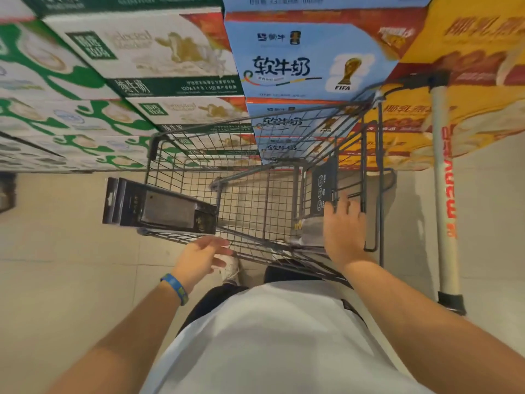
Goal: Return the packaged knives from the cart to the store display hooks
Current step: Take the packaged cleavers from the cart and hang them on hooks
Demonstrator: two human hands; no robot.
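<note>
Looking down over the wire cart: a stack of black packaged knives lies across its rim at nine o'clock, hang-holes pointing outward. The left hand, a blue wristband on that arm, sits just below the stack at seven o'clock with fingers loose and spread, and it grips nothing. At three o'clock the right hand reaches into the basket, fingers straight, fingertips against a dark panel with round icons. Stacked milk cartons rise at twelve.
</note>
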